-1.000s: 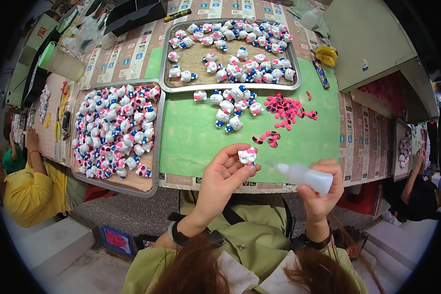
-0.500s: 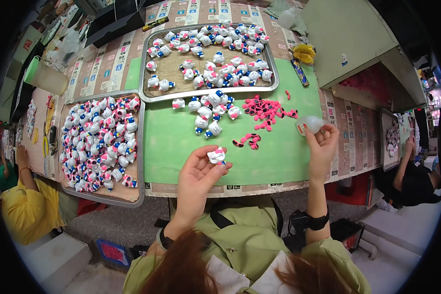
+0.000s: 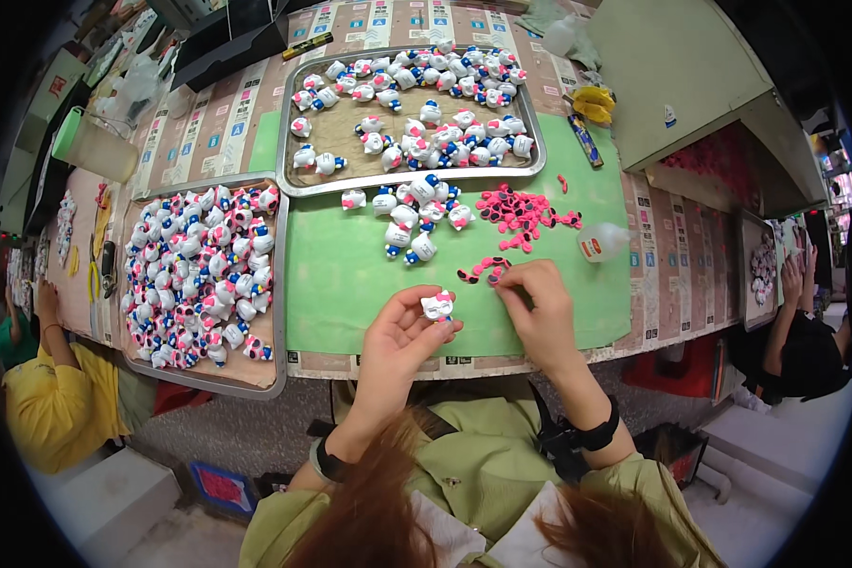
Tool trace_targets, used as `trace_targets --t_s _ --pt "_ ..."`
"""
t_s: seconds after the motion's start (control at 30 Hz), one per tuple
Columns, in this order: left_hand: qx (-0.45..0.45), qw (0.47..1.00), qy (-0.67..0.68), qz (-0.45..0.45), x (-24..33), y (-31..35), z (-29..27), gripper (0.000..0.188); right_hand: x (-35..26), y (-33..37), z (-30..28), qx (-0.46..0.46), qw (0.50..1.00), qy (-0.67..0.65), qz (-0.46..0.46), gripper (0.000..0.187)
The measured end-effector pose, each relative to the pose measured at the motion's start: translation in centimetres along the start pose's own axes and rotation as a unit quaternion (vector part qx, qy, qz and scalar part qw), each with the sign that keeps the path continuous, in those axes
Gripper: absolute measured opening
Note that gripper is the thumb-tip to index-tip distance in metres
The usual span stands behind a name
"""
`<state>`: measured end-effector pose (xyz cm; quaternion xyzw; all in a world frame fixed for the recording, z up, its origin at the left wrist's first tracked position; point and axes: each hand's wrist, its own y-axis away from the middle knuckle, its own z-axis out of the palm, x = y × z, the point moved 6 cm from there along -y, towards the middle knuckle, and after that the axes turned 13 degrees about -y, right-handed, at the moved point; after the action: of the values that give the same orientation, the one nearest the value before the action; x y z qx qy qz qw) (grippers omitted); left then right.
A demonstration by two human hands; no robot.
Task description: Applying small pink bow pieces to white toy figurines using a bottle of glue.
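A small white cat figurine [image 3: 437, 305] with pink trim sits between the thumb and fingers of my left hand [image 3: 402, 336], low over the green mat. My right hand [image 3: 540, 308] pinches at the small cluster of pink toy sunglasses [image 3: 473, 273] with dark lenses; its fingertips partly hide the piece they grip. A larger pile of the same pink sunglasses [image 3: 521, 216] lies just beyond. Left of that pile, several white-and-blue figurines [image 3: 402, 216] are heaped on the mat. A small translucent bottle [image 3: 604, 243] with a red-and-white label stands to the right of my right hand.
A metal tray [image 3: 407, 180] of loose figurines lies at the far side of the green mat [image 3: 341, 312]. Another tray [image 3: 279, 350], densely filled, is at the left. A grey metal box [image 3: 677, 71] stands at far right. People work at both sides.
My right hand has let go of the bottle, which now stands on the mat, and has moved left to the small cluster of pink sunglasses. My left hand still holds the figurine.
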<state>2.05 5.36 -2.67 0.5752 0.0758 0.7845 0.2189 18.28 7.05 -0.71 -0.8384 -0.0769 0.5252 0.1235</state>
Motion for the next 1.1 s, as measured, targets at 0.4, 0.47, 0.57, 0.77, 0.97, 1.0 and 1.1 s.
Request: trace_targets --t_s 0.4,0.47,0.57,0.77,0.97,1.0,1.1 --pt "-0.094 0.995 -0.001 -0.023 0.0 0.3 1.8 0.034 -5.5 0.8 0.3 -0.072 0.986 -0.078 -0.131 0.022" --pt "-0.094 0.995 -0.003 -0.018 0.2 0.4 1.9 0.034 -5.7 1.0 0.4 -0.08 0.984 -0.044 -0.154 0.026" --pt "-0.083 0.996 -0.01 -0.005 0.5 0.5 1.8 0.034 -6.1 1.2 0.5 -0.092 0.981 -0.009 -0.17 0.028" --pt "-0.08 0.995 -0.04 0.036 1.2 0.7 1.8 0.029 -4.0 1.7 0.1 -0.047 0.958 -0.273 0.071 0.022" --pt "-0.056 0.983 -0.107 0.139 2.4 1.4 2.1 0.025 -3.5 2.1 0.4 -0.052 0.936 -0.337 0.091 0.019" --pt "-0.053 0.979 -0.116 0.159 2.5 1.5 2.1 0.025 -3.8 2.2 0.3 -0.046 0.94 -0.331 0.075 0.019" --pt "-0.047 0.969 -0.134 0.201 2.7 1.8 2.2 0.025 -4.1 2.3 0.2 -0.034 0.944 -0.325 0.046 0.019"
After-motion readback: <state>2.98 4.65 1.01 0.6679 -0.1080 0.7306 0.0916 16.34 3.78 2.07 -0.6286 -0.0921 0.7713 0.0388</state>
